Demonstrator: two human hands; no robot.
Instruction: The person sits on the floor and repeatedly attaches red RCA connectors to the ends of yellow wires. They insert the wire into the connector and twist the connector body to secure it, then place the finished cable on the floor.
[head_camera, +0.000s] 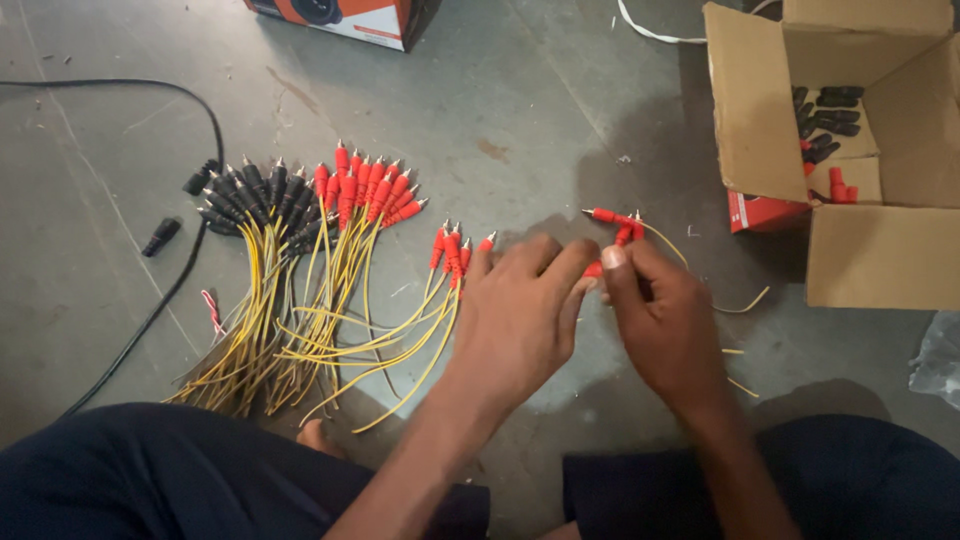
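My left hand (515, 320) and my right hand (660, 320) meet over the grey floor, fingertips pinching a small red plug (594, 268) between them. Just beyond the fingers lie a few more red plugs (617, 222) on thin yellow wires (668, 245). Left of my left hand sits a small group of red-tipped yellow leads (452, 250). Farther left is a fanned bundle of red plugs (365, 185) and beside it a bundle of black plugs (250, 190), all on yellow wires (300, 340).
An open cardboard box (870, 250) at the right holds black plug shells (825, 115) and a few red ones (840, 188). A black cable (160, 290) curves along the left. An orange-and-white carton (350, 18) lies at the top. My knees in dark trousers (150, 470) fill the bottom.
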